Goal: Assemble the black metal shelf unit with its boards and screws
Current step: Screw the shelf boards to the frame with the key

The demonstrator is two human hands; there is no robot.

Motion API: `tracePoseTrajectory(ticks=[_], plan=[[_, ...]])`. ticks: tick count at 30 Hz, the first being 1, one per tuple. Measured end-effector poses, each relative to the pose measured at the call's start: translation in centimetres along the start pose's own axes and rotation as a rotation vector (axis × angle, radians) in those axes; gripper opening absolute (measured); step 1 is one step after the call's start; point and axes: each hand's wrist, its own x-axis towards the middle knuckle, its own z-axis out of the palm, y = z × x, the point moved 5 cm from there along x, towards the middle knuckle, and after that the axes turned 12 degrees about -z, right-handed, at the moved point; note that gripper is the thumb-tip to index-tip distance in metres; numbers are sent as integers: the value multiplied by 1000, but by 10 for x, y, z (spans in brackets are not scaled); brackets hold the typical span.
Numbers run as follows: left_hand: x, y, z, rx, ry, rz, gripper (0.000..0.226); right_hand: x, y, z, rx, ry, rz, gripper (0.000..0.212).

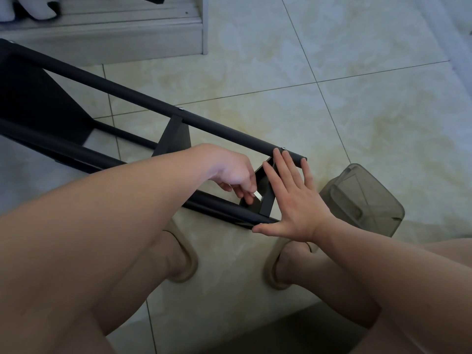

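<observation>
Shelf frame: on its side on floor. Left hand: pinches silvery tool at end board. Right hand: flat, fingers straight, braces frame. Step: probably tightening screw; next, steady turns.

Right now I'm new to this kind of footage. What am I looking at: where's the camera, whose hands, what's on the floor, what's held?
There is no robot here. One camera is worn on a person's head and looks down at their own arms, legs and feet.

The tiled floor carries a black metal shelf frame, which lies on its side. A grey see-through tub stands beside its near end.

The right hand is flat and spread against that end. Its fingertips touch the upper tube and its thumb touches the lower one, probably to steady the frame.

The left hand has curled fingers that pinch a small silvery tool by the end bracket. What kind of tool it is cannot be made out.
</observation>
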Motion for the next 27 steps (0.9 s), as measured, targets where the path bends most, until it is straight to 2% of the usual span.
tracePoseTrajectory(ticks=[6,14,27], plan=[[-2,3,0,196,-23,-9,16,0,0,0,4,3,4,131],[1,6,0,385,40,10,19,0,-1,-1,10,16,0,131],[-1,6,-3,430,36,-35,16,0,0,0,3,19,-1,130]])
